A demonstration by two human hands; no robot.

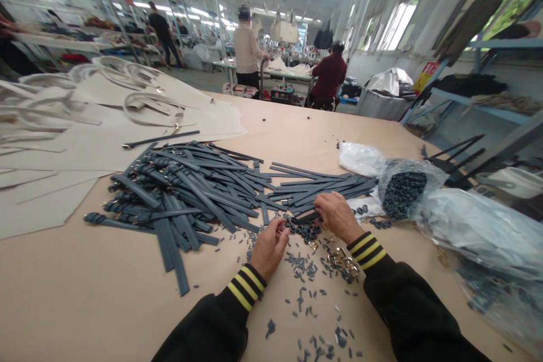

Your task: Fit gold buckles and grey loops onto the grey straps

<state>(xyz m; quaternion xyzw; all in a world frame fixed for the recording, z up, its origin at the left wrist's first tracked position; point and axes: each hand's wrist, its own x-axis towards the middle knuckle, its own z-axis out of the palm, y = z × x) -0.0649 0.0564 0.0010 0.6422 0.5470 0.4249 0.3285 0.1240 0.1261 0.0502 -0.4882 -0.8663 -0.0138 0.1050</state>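
My right hand (338,218) is closed on a dark strap (309,217) that points left toward my other hand. My left hand (270,246) has its thumb and fingers pinched together near the strap's far end; whatever is between them is too small to make out. Just under the strap lies a heap of dark loops (309,231). Brass-coloured buckles (343,263) are scattered below my right wrist. Many short dark pieces (302,266) are spread over the tabletop between my forearms. Behind my hands, more flat dark straps (326,186) lie side by side.
A large pile of dark straps with buckles (190,181) fills the left middle of the table (127,300). Pale panels with handles (97,119) cover the far left. Plastic bags (479,226), one holding dark loops (403,192), line the right. Other people work farther back.
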